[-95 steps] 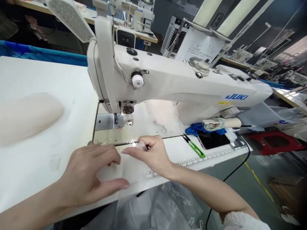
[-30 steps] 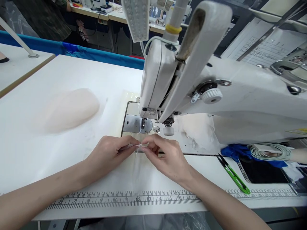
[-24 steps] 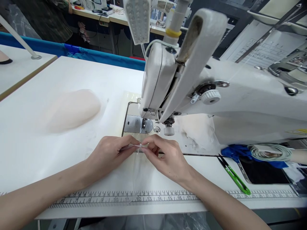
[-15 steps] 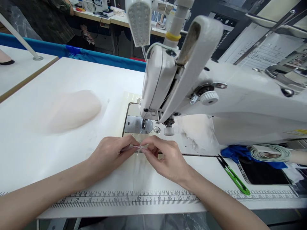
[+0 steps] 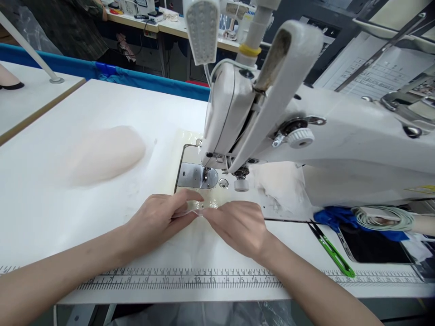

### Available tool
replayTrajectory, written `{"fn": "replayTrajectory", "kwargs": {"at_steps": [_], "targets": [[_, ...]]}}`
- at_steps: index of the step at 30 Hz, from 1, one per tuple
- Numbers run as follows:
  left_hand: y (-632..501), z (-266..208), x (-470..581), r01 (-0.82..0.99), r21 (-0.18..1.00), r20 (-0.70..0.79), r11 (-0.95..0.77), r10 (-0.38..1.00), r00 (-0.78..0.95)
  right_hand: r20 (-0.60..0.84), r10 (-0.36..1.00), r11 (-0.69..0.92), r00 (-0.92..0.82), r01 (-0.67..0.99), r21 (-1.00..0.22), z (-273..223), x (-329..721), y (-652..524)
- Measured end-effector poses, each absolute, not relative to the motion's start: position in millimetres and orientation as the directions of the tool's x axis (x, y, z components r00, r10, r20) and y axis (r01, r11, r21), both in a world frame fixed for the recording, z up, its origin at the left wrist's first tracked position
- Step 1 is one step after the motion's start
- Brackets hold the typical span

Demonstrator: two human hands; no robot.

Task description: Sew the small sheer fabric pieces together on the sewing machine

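Both of my hands meet over the sewing bed, just in front of the needle plate (image 5: 192, 175). A thin, translucent whitish strip (image 5: 193, 211) runs between them; whether it is elastic or fabric I cannot make out. My left hand (image 5: 163, 215) holds it, with the index fingertip lifted above and the thumb below. My right hand (image 5: 239, 226) is curled, its thumb and fingers pinching the strip's right end. The white sewing machine (image 5: 234, 108) stands right behind my fingers. A pale pink cloth piece (image 5: 110, 151) lies on the table to the left.
Pale fabric (image 5: 283, 181) lies under the machine arm. Green-handled snips (image 5: 333, 251), a phone (image 5: 374, 242), a blue cloth (image 5: 335, 215) and a coiled cord (image 5: 382, 218) lie at the right. A printed ruler (image 5: 180, 278) follows the front edge. A person's sleeve (image 5: 86, 7) shows behind.
My right hand has rolled over, so its back now faces up and its fingers are tucked in. The left index finger has lifted off the thumb. The view shifted slightly.
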State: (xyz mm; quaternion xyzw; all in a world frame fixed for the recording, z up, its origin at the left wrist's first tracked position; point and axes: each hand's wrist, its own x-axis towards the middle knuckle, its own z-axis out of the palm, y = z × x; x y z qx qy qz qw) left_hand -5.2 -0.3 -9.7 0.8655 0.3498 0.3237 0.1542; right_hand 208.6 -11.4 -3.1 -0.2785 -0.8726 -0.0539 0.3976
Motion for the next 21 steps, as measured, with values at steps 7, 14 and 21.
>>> {"fn": "replayTrajectory", "kwargs": {"at_steps": [7, 14, 21], "targets": [[-3, -7, -5, 0.456, 0.364, 0.552, -0.812, 0.583, 0.596, 0.705, 0.108, 0.824, -0.701, 0.459, 0.331, 3, 212, -13], [-4, -9, -6, 0.549, 0.574, 0.257, -0.608, 0.770, 0.584, 0.655, 0.413, 0.860, -0.633, 0.508, -0.051, 4, 209, -15], [3, -16, 0, 0.744, 0.280, 0.319, -0.607, 0.790, 0.524, 0.283, 0.900, 0.436, -0.331, 0.663, -0.609, -17, 203, -1]]}}
